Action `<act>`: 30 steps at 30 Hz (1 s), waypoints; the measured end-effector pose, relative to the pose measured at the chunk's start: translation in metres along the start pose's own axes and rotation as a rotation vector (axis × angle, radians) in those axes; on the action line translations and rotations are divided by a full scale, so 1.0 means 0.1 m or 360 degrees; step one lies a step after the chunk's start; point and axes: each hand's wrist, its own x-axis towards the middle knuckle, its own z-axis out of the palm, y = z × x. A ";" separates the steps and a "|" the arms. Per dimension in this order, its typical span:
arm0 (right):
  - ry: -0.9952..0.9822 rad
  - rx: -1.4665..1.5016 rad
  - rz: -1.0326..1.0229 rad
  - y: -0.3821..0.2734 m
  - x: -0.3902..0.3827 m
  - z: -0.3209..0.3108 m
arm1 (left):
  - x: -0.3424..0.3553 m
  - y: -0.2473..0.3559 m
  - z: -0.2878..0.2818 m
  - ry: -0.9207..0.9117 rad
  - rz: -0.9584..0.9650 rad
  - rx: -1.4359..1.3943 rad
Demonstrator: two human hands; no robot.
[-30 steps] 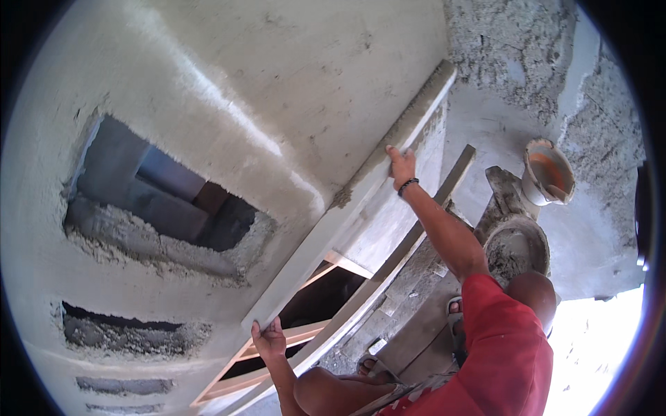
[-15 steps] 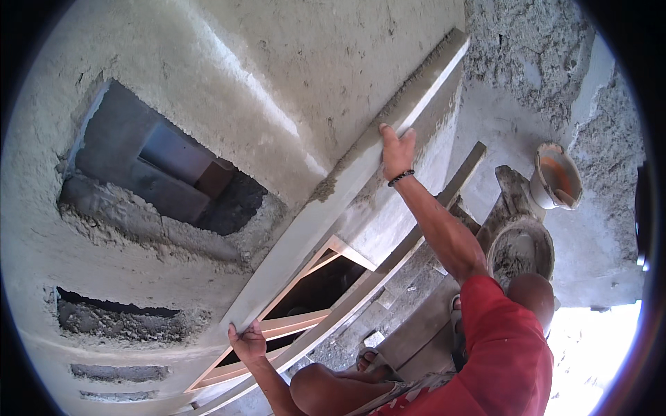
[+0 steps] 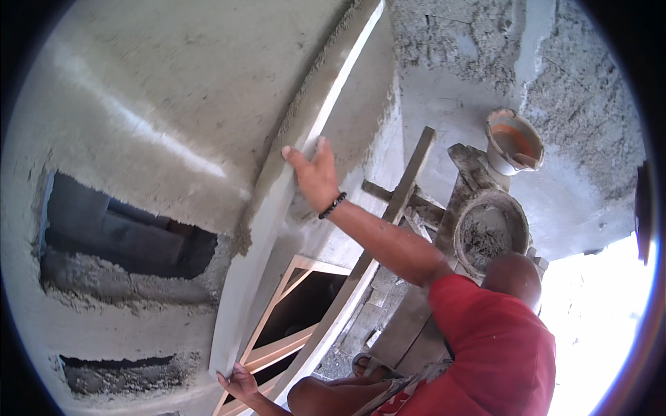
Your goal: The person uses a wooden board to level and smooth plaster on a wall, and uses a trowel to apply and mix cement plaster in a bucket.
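A long, pale straightedge board (image 3: 243, 295) lies slantwise against the plastered wall, running from the top middle to the lower left. Wet grey mortar (image 3: 243, 239) clings along its left edge. My right hand (image 3: 318, 173), with a black beaded bracelet on the wrist, holds the board around its middle, thumb over the mortared edge and fingers on the other side. At the board's lower end, my left hand (image 3: 239, 383) is closed on the edge, its fingertips partly hidden.
Left of the board, the wall has a rough rectangular opening (image 3: 132, 239) and a narrower slot (image 3: 118, 374). Wooden framing (image 3: 322, 265) and a long timber (image 3: 409, 177) lie to the right. Beyond stand a mortar-filled basin (image 3: 491, 232) and a bucket (image 3: 513, 145).
The view has turned, shifting the surroundings. Both hands still hold the board, which now stands steeper in the picture; my right hand and the board's upper part appear farther left.
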 end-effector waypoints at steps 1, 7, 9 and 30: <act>0.0128 0.0009 -0.0053 0.15 0.01 -0.04 | 0.00 0.04 -0.08 0.0047 0.0037 0.0009; 0.0430 0.0406 0.0311 0.93 -0.05 -0.82 | -0.07 -0.37 -0.06 -0.0098 0.0000 0.0258; 0.0581 0.0314 0.0374 1.43 -0.01 -1.21 | -0.06 -0.61 0.00 -0.0007 -0.0054 0.0327; 0.0569 0.0016 0.0973 2.71 0.79 -1.90 | 0.30 -1.56 0.33 0.0322 -0.0116 0.0443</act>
